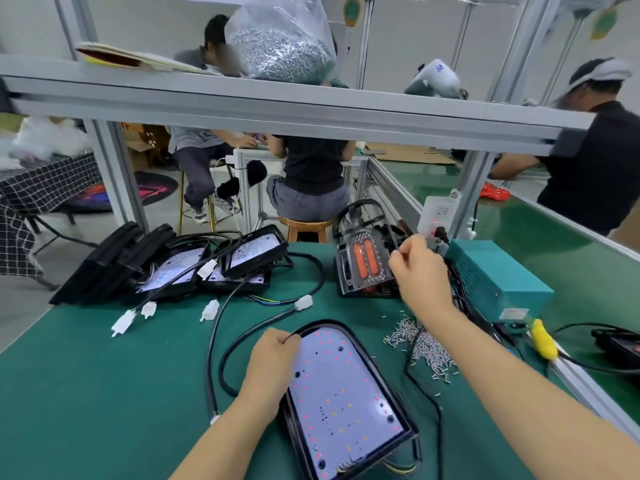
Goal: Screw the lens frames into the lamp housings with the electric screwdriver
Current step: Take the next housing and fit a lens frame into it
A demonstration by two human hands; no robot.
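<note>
On the green table (104,393), left hand (273,358) grips the rim of a black lamp housing with a white LED board (346,396); right hand (420,271) pinches the clear lens frame with orange strips (363,263) further back.

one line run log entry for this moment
left hand: holds lamp housing by its edge | right hand: at lens frame, grip unclear | screws: loose on mat | lens frame: not yet on housing
</note>
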